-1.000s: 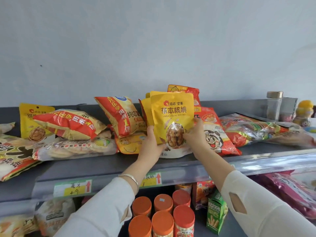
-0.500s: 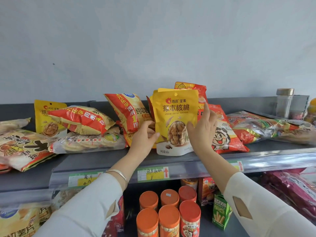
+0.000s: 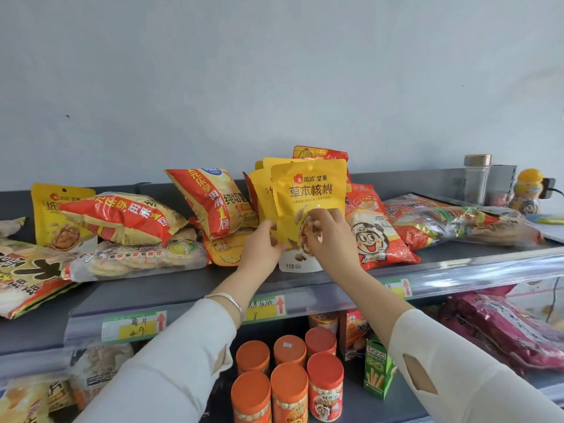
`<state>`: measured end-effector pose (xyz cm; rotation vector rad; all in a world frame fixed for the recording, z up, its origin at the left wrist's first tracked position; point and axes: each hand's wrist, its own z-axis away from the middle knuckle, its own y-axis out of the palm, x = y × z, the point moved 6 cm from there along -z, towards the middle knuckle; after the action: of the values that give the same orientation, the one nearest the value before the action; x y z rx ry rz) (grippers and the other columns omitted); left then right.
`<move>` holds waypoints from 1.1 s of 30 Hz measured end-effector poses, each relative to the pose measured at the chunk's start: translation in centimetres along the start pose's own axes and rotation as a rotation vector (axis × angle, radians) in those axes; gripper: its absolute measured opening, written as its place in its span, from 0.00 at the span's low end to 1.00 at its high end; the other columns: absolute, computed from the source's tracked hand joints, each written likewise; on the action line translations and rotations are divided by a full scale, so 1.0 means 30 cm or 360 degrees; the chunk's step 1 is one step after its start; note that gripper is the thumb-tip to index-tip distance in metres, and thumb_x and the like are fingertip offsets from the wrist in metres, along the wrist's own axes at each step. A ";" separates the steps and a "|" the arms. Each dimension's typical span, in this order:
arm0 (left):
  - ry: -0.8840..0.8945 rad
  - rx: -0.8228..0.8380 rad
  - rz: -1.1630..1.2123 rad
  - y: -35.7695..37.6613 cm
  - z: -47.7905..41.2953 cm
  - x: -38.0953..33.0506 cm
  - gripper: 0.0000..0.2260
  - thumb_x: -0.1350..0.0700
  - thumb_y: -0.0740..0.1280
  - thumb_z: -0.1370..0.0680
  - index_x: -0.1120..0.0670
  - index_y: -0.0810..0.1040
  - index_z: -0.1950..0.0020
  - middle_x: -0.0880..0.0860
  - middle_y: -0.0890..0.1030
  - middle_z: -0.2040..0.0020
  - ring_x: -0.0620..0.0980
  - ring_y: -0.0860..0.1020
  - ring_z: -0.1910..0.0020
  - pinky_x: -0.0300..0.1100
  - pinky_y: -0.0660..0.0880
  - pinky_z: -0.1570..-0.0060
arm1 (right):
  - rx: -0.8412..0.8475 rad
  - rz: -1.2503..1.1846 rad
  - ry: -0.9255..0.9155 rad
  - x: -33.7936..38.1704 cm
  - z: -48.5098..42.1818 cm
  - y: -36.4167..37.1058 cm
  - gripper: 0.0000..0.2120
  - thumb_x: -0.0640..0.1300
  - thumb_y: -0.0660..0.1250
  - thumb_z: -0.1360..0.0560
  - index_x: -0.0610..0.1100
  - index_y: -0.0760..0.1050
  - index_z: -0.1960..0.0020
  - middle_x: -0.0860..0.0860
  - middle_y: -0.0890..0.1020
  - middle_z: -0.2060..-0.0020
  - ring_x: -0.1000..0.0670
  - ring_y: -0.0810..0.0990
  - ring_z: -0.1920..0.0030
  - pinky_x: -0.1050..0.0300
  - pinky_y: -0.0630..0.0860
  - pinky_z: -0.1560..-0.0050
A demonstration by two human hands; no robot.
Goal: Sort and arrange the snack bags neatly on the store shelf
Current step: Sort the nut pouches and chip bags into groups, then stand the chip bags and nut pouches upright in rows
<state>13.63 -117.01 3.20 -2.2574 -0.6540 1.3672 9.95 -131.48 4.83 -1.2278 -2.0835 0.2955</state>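
Observation:
A yellow walnut bag (image 3: 308, 190) stands upright at the front of the grey top shelf (image 3: 183, 288), with more yellow bags of the same kind (image 3: 261, 190) stacked behind it. My left hand (image 3: 259, 245) grips its lower left edge. My right hand (image 3: 331, 236) lies across its front lower middle, fingers curled on the bag. Red and yellow chip bags (image 3: 213, 203) lean to the left. A red cartoon-face bag (image 3: 372, 230) lies to the right.
Another yellow walnut bag (image 3: 52, 209) stands at the far left behind a red chip bag (image 3: 122, 218) and a clear cracker pack (image 3: 137, 261). A long wrapped pack (image 3: 457, 221), a glass jar (image 3: 477, 178) and a yellow bottle (image 3: 528, 190) sit at the right. Orange-lidded canisters (image 3: 288, 374) fill the lower shelf.
My right hand has moved from the bag's right edge onto its front. My left hand has closed in on the bag's lower left edge. The bag stands on the shelf.

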 end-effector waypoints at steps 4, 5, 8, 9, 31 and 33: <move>0.0184 -0.0070 -0.0181 -0.146 0.029 0.014 0.10 0.57 0.64 0.22 0.54 0.74 0.41 0.50 0.78 0.50 0.47 0.75 0.52 0.39 0.70 0.54 | 0.0086 0.0161 -0.0489 0.110 0.037 0.037 0.14 0.35 0.64 0.27 0.41 0.78 0.43 0.43 0.78 0.47 0.38 0.76 0.48 0.52 0.72 0.61; 0.0232 -0.0064 -0.0248 -0.182 0.037 0.029 0.08 0.58 0.63 0.21 0.54 0.76 0.42 0.49 0.79 0.50 0.47 0.76 0.51 0.39 0.70 0.53 | 0.0127 0.0202 -0.0629 0.148 0.049 0.056 0.13 0.35 0.64 0.28 0.40 0.79 0.45 0.43 0.79 0.50 0.38 0.78 0.51 0.52 0.72 0.65; 0.0297 0.0051 -0.0483 -0.253 0.048 0.112 0.13 0.65 0.60 0.22 0.53 0.78 0.42 0.50 0.79 0.42 0.48 0.76 0.42 0.38 0.70 0.45 | 0.0235 0.0320 -0.0959 0.245 0.077 0.144 0.12 0.39 0.60 0.29 0.42 0.80 0.52 0.46 0.80 0.56 0.43 0.80 0.60 0.57 0.71 0.75; 0.0291 0.0122 -0.0586 -0.263 0.048 0.147 0.18 0.68 0.58 0.23 0.53 0.77 0.39 0.50 0.78 0.39 0.49 0.74 0.39 0.39 0.69 0.41 | 0.0281 0.0337 -0.1010 0.269 0.081 0.178 0.12 0.39 0.60 0.29 0.42 0.80 0.51 0.46 0.80 0.56 0.43 0.80 0.60 0.56 0.73 0.75; -0.0013 -0.0668 0.0354 -0.512 -0.071 0.333 0.09 0.56 0.64 0.22 0.58 0.81 0.46 0.53 0.81 0.50 0.54 0.78 0.48 0.46 0.73 0.47 | 0.0594 -0.0562 -0.0166 0.404 -0.066 0.283 0.19 0.52 0.60 0.20 0.44 0.74 0.34 0.48 0.77 0.37 0.50 0.74 0.37 0.58 0.71 0.39; -0.0050 -0.0744 0.0514 -0.532 -0.073 0.321 0.08 0.55 0.65 0.22 0.57 0.80 0.50 0.54 0.82 0.52 0.55 0.79 0.49 0.51 0.75 0.46 | 0.0668 -0.0774 -0.0044 0.396 -0.066 0.295 0.26 0.57 0.64 0.24 0.47 0.69 0.29 0.49 0.73 0.33 0.51 0.72 0.34 0.56 0.72 0.36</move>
<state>16.69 -98.80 6.52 -2.8162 -0.7003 1.5232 13.56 -117.14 7.09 -0.4569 -2.1239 0.4903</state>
